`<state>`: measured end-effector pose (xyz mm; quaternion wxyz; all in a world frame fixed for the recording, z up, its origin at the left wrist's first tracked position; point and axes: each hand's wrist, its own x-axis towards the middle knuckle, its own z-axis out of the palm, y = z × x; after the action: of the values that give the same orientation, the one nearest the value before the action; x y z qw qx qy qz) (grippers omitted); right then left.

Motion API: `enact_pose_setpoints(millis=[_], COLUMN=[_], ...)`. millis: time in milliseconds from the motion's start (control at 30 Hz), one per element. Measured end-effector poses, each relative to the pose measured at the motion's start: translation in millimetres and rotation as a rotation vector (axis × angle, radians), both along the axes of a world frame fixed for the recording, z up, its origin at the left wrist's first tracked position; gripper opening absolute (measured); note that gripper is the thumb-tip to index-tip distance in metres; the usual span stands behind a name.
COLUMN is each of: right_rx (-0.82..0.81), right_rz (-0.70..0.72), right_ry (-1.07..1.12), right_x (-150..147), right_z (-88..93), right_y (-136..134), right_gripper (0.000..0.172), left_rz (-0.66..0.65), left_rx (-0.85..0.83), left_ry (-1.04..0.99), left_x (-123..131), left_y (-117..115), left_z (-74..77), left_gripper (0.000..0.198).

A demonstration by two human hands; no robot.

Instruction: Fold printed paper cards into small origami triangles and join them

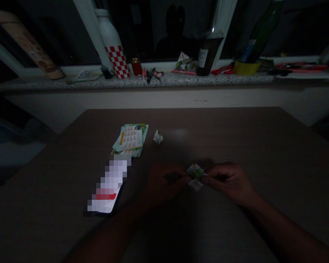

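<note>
A small folded piece of printed paper [196, 177], green and white with orange print, is held between my two hands above the table. My left hand [168, 180] pinches its left corner between thumb and fingers. On the opposite side, my right hand [230, 179] grips the right corner in the same way. Beyond my left hand a small folded paper piece [158, 137] stands on the table. To its left lies a loose stack of printed paper sheets [131, 138], green and white with orange print.
A lit phone [109, 186], its screen blurred out, lies on the brown table [222, 135] left of my hands. Along the granite windowsill [167, 80] stand a red-checked white bottle [116, 54], a small red jar [136, 67], a dark plastic cup [207, 54] and a green bottle [263, 31].
</note>
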<state>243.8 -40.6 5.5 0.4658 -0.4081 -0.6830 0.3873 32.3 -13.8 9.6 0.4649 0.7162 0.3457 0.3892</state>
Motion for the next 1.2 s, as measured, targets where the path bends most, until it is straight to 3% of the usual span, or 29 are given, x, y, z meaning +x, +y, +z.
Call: enact_pose_setpoints(millis=[400,800,1200], right_rx=[0.182,0.213,0.153], right_rz=[0.079,0.063,0.036], right_ry=[-0.149,-0.223,-0.314], right_x=[-2.7,-3.7,-7.3], right_z=[2.3,-2.8,0.9], right_y=[-1.5,-4.6,-7.1], right_gripper=[0.007,0.01,0.018], left_rz=[0.067,0.149,0.141], left_rx=[-0.068,-0.27,-0.23], left_ry=[-0.075,-0.058,-0.017], left_x=[7.8,13.1,15.0], left_y=[-4.0,-6.7,-7.9], left_z=[3.5,0.1,-2.4], left_gripper=[0.003,0.017,0.022])
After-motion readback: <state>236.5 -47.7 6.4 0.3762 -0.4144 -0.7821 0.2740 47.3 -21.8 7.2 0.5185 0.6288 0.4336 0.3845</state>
